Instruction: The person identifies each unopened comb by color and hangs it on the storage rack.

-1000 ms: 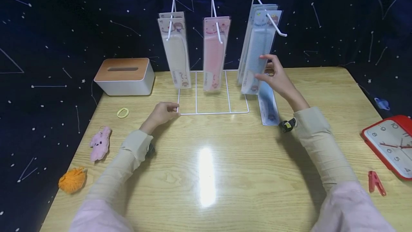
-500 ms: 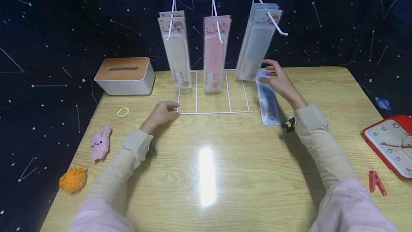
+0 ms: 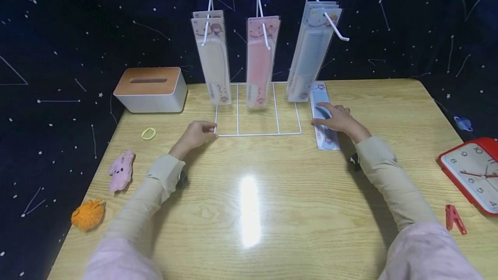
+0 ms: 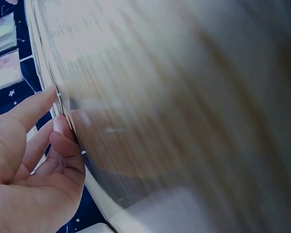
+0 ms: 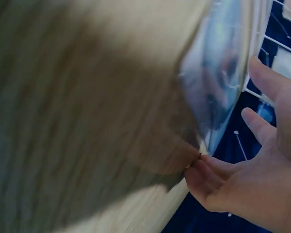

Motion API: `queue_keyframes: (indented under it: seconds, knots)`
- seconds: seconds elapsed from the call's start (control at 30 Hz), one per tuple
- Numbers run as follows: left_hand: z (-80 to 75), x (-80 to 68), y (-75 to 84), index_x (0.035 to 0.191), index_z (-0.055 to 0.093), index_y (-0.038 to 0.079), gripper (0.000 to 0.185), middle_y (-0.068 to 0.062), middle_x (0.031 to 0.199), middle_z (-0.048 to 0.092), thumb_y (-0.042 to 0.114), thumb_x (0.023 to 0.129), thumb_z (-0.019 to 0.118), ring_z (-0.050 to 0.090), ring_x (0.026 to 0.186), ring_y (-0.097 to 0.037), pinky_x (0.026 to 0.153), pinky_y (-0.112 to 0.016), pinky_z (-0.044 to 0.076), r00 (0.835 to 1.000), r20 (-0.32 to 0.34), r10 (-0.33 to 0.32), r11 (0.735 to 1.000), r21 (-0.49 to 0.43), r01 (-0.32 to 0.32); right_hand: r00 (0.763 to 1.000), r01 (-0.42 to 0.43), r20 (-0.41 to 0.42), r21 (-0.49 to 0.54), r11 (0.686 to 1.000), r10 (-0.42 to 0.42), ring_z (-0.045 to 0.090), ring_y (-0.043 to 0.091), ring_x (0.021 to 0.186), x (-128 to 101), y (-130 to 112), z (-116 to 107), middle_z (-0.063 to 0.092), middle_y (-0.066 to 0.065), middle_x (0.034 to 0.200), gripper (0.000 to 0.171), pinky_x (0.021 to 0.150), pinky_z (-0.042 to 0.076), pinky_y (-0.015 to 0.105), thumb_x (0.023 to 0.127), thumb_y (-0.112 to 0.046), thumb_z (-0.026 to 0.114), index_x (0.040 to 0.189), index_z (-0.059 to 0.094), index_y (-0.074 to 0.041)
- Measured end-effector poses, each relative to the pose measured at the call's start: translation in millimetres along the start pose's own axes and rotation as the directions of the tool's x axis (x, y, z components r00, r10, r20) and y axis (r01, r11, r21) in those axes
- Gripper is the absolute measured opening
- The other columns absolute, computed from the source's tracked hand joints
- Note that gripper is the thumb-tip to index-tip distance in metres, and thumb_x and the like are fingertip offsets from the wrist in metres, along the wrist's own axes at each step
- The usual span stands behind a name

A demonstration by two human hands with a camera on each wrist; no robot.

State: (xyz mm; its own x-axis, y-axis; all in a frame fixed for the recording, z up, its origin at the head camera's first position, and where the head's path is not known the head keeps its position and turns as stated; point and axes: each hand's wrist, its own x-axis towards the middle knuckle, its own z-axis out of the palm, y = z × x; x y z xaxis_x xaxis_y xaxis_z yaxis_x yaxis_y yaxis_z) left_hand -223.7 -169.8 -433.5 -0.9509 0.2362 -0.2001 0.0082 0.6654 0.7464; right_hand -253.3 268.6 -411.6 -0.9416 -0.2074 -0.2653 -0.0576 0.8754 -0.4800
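Note:
A white wire rack [image 3: 256,135] stands on the table, with packaged combs hanging from its three hooks: cream [image 3: 212,64], pink [image 3: 258,64] and blue [image 3: 310,59]. My left hand [image 3: 196,135] pinches the rack's base at the front left corner; thumb and fingers meet at the wire in the left wrist view. Flat on the table, right of the rack, lies another packaged blue comb [image 3: 327,141]. Over it is my right hand [image 3: 339,121], thumb and index finger spread apart. In the right wrist view, lower fingertips touch the table beside the blue package [image 5: 218,68].
A tissue box [image 3: 151,92] stands at the back left. Down the left side lie a yellow hair tie [image 3: 148,134], a pink plush toy [image 3: 121,171] and an orange yarn ball [image 3: 88,214]. On the right are a red clock [image 3: 472,176] and a red clip [image 3: 455,219].
My right hand has let go of the front hanging blue comb, which has swung back against the others, and has come down to the blue package on the table. My left hand stays put.

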Motion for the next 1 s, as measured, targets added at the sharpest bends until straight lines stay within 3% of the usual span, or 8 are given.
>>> queue_keyframes:
  seconds: [0.23, 0.43, 0.63, 0.87, 1.0]
  knots:
    - [-0.7, 0.7, 0.9, 0.128, 0.056, -0.002, 0.044, -0.015, 0.111, 0.064, 0.015, 0.088, 0.066, 0.056, 0.102, -0.026, 0.089, -0.037, 0.048, 1.0, 0.004, -0.009, 1.0, 0.005, 0.009, 0.999, -0.034, -0.009, -0.043, 0.998, 0.034, 0.021, 0.051, 0.121, -1, -2, 3, 0.03, 0.035, 0.14, 0.068, 0.095, 0.024, 0.064, 0.09, -0.033, 0.063, 0.144, 0.033, -0.003]
    - [-1.0, 0.2, 1.7, 0.128, 0.056, -0.003, 0.045, -0.016, 0.111, 0.064, 0.015, 0.088, 0.066, 0.057, 0.1, -0.025, 0.084, -0.033, 0.049, 1.0, 0.011, -0.009, 1.0, 0.007, 0.009, 0.997, -0.072, -0.033, 0.007, 0.997, 0.072, 0.022, 0.054, 0.123, -8, -2, 2, 0.03, 0.035, 0.142, 0.068, 0.099, 0.024, 0.065, 0.086, -0.026, 0.067, 0.14, 0.036, 0.001]
    - [-1.5, -0.8, 2.9, 0.128, 0.056, -0.003, 0.044, -0.017, 0.113, 0.064, 0.015, 0.089, 0.066, 0.057, 0.106, -0.028, 0.092, -0.039, 0.047, 1.0, 0.013, -0.001, 1.0, 0.009, 0.001, 0.99, -0.108, -0.08, 0.101, 0.989, 0.116, 0.026, 0.053, 0.123, -20, 7, 3, 0.032, 0.035, 0.141, 0.066, 0.1, 0.029, 0.062, 0.082, -0.022, 0.071, 0.136, 0.041, 0.003]
    - [-0.9, 0.0, 2.2, 0.126, 0.057, -0.004, 0.043, -0.017, 0.11, 0.065, 0.013, 0.088, 0.067, 0.058, 0.106, -0.029, 0.093, -0.04, 0.047, 1.0, 0.0, 0.01, 1.0, 0.014, -0.01, 0.983, -0.155, -0.052, 0.257, 0.954, 0.174, 0.021, 0.053, 0.133, -35, 16, 4, 0.017, 0.038, 0.147, 0.073, 0.108, 0.02, 0.061, 0.087, -0.013, 0.064, 0.147, 0.024, 0.003]
    - [-0.9, -1.7, 3.4, 0.126, 0.057, -0.004, 0.043, -0.018, 0.111, 0.065, 0.013, 0.088, 0.067, 0.058, 0.107, -0.03, 0.093, -0.04, 0.047, 1.0, 0.005, 0.006, 1.0, 0.006, -0.006, 0.979, -0.151, -0.082, 0.316, 0.937, 0.186, 0.017, 0.053, 0.135, -43, 20, 7, 0.013, 0.037, 0.148, 0.08, 0.11, 0.018, 0.059, 0.088, -0.011, 0.062, 0.149, 0.013, 0.003]
